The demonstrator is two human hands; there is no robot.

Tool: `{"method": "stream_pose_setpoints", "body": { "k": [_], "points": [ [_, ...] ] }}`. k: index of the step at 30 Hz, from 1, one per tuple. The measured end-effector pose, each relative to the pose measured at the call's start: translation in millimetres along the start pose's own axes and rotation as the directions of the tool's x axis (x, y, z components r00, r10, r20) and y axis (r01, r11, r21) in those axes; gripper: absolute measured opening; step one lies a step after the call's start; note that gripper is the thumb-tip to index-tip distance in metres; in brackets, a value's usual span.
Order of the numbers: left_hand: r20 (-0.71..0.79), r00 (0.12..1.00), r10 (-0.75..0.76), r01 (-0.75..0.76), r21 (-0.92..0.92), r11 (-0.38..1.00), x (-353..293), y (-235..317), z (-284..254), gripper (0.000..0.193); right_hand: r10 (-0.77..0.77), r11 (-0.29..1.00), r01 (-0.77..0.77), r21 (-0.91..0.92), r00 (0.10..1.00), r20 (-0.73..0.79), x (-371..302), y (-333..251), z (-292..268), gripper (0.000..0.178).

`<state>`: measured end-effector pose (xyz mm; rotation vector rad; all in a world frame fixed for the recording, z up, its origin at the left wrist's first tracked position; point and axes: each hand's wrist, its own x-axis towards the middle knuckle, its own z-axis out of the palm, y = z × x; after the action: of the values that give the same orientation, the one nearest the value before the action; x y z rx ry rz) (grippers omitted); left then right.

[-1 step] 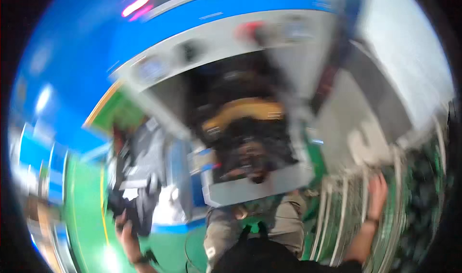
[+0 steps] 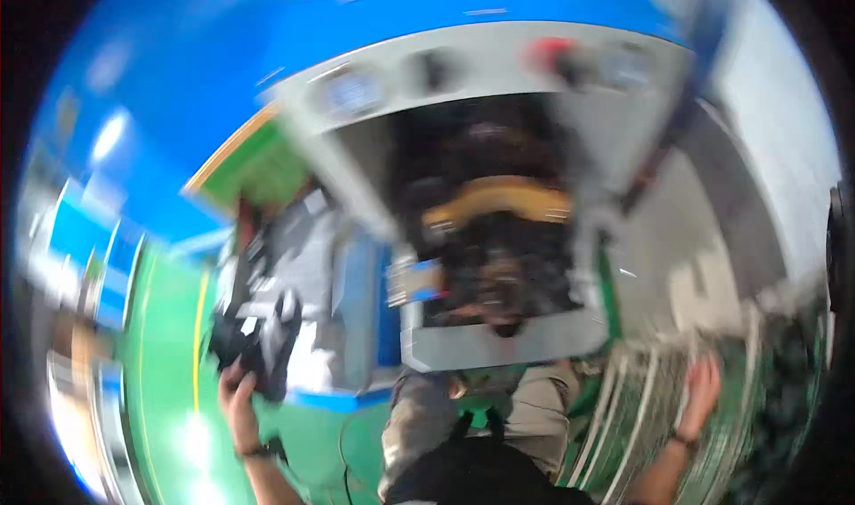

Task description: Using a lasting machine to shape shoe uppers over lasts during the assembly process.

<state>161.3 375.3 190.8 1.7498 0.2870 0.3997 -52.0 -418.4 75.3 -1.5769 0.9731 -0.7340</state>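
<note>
My left hand (image 2: 237, 407) is low at the left, with its fingers closed around a blurred black object (image 2: 235, 343) whose kind I cannot make out. It is beside a pile of grey and black things (image 2: 298, 251) next to the machine. At the right, my right hand (image 2: 702, 387) is held out over a pale wire rack (image 2: 637, 398), apparently holding nothing; its fingers look stretched out, though motion smears them. Between my hands is the machine's dark opening (image 2: 485, 153), with a curved yellow part (image 2: 499, 198) inside and a grey plate (image 2: 508, 343) at its front.
The machine's light front frame (image 2: 490, 60) carries a red knob (image 2: 550, 55) and round dials. A blue-sided bin (image 2: 365, 300) stands left of the opening. Dark loose items (image 2: 779, 407) are at the far right. A cable (image 2: 345, 452) crosses the green floor (image 2: 165, 354).
The whole view has swung, so the machine appears farther right. My left hand and the black object appear higher in the picture, while my right hand appears slightly lower.
</note>
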Motion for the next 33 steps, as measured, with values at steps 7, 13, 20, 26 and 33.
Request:
{"method": "stream_pose_setpoints", "body": {
  "k": [7, 13, 20, 26, 33],
  "points": [
    [0.054, 0.972, -0.230, 0.025, 0.944, 0.328, 58.5, -33.0, -73.8, 0.040, 0.236, 0.929, -0.053, -0.365, 0.846, 0.477, -137.7, -42.6, 149.0, 0.047],
    [0.167, 0.931, -0.325, -0.004, 0.895, 0.447, 193.5, 19.0, -12.9, 0.047, 0.392, 0.780, 0.101, -0.618, 0.690, 0.609, -171.7, -22.3, 207.2, 0.040],
    [-0.057, 0.998, 0.030, 0.015, 0.656, 0.755, 429.2, -205.2, -40.2, 0.064, 0.225, 0.829, 0.355, -0.432, 0.496, 0.839, -188.9, -12.5, 233.6, 0.048],
    [-0.473, 0.880, -0.041, 0.428, 0.753, 0.500, 378.5, -185.2, 66.5, 0.062, -0.142, 0.832, 0.536, -0.146, 0.459, 0.877, -181.4, 26.6, 141.9, 0.038],
    [-0.355, 0.887, 0.294, 0.202, 0.873, 0.445, 318.0, -83.6, 48.9, 0.056, 0.217, 0.700, 0.440, -0.563, 0.619, 0.754, -210.6, -58.3, 216.6, 0.042]
  ]
}}
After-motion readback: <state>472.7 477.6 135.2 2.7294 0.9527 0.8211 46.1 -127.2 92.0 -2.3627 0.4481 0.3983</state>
